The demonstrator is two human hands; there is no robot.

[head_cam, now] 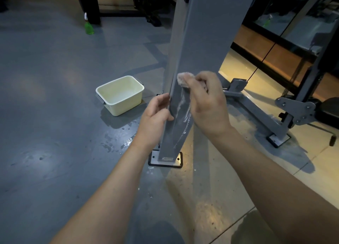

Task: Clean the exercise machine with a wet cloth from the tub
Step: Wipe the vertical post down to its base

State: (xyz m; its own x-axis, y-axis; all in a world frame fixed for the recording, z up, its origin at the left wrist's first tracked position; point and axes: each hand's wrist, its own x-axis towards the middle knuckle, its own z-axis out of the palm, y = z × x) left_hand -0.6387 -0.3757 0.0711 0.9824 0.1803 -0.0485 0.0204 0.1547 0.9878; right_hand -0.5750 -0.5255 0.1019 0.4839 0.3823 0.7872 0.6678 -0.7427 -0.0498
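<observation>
A grey steel upright post [198, 41] of the exercise machine rises from a bolted foot plate [166, 160]. My right hand [207, 104] grips a bunched pinkish cloth [184, 78] and presses it against the post's front face, where wet streaks run down. My left hand [156, 115] holds the post's left edge, fingers curled round it. The cream plastic tub [120, 95] stands on the floor to the left of the post, apart from both hands.
Water puddles [119, 139] lie on the grey floor between tub and post. A green spray bottle [88, 26] stands far back left by a dark bench leg. The machine's base rail [256, 111], brackets and a cable extend to the right.
</observation>
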